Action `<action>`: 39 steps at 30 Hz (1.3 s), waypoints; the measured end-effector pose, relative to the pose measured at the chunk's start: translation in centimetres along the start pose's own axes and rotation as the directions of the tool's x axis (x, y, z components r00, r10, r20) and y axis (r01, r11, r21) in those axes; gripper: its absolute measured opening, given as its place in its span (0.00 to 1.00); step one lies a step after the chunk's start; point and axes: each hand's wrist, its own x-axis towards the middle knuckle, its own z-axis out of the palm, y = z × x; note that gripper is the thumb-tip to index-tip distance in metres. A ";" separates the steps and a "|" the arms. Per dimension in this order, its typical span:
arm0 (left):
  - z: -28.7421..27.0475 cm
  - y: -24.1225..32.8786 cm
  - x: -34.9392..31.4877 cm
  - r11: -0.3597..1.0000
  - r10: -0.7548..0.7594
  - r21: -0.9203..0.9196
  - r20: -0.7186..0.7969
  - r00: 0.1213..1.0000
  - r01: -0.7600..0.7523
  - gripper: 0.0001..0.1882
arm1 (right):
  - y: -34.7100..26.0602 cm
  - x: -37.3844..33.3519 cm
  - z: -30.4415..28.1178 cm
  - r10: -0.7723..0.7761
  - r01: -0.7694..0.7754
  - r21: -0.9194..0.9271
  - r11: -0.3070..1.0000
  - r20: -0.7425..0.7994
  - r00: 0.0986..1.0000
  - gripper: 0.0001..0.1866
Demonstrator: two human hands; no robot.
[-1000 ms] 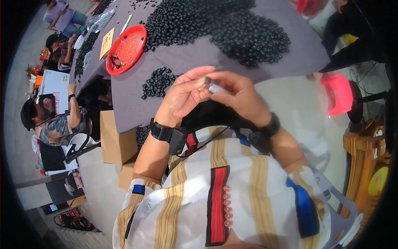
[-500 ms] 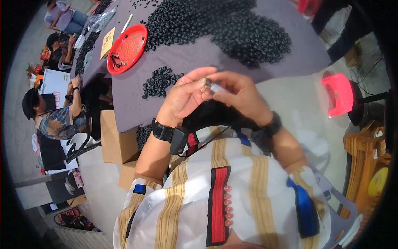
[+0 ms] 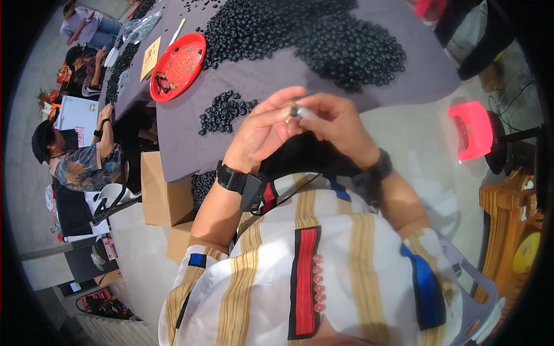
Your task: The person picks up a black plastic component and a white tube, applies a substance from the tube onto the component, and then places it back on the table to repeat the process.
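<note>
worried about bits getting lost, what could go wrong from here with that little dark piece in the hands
The small dark piece pinched in the left hand could slip, as its grip looks slight. Dropped, it might get lost among the round black bead-like pieces on the grey cloth. The right hand, holding a whitish object close by, could knock it loose.

Between the fingers sits a piece. On the table, the big heap lies beyond them, the small heap left, the plate farther left, the card past it. Left and nearer stands a box; well right, a stool.
</note>
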 end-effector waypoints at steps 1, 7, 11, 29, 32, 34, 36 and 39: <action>0.1 -0.1 0.1 0.999 0.001 -0.050 -0.035 0.999 -0.003 0.22 | 0.0 0.0 0.0 -0.005 0.005 0.003 1.000 0.000 1.000 0.14; -0.8 0.2 0.0 0.999 0.036 0.017 -0.032 0.999 -0.036 0.26 | -0.5 -0.4 0.5 -0.012 0.012 0.002 1.000 0.056 0.998 0.18; -0.7 0.1 -0.4 0.999 0.040 0.007 -0.039 0.998 -0.039 0.25 | -0.2 -0.2 0.5 0.005 -0.004 -0.004 1.000 0.078 0.997 0.19; -0.6 -0.2 -0.7 0.999 0.045 0.000 -0.059 0.997 -0.045 0.23 | 0.2 0.1 0.3 0.034 -0.034 -0.005 0.999 0.101 0.994 0.14; -0.2 -0.4 -0.6 1.000 0.018 -0.014 -0.005 1.000 -0.018 0.22 | -0.1 0.1 0.2 0.047 -0.046 -0.024 0.999 0.041 0.998 0.15; -0.3 -0.3 -0.5 1.000 0.023 -0.016 0.011 1.000 -0.023 0.22 | -0.4 0.0 0.2 0.053 -0.053 -0.005 0.999 0.046 0.998 0.16; -0.6 -0.2 -0.4 0.999 0.031 -0.024 0.003 1.000 -0.031 0.22 | -0.5 -0.2 0.4 0.037 -0.037 -0.013 0.999 0.055 0.998 0.16; -0.7 -0.1 -0.5 0.999 0.034 -0.032 0.002 0.999 -0.034 0.22 | -0.6 -0.3 0.6 0.015 -0.014 -0.017 1.000 0.068 0.998 0.15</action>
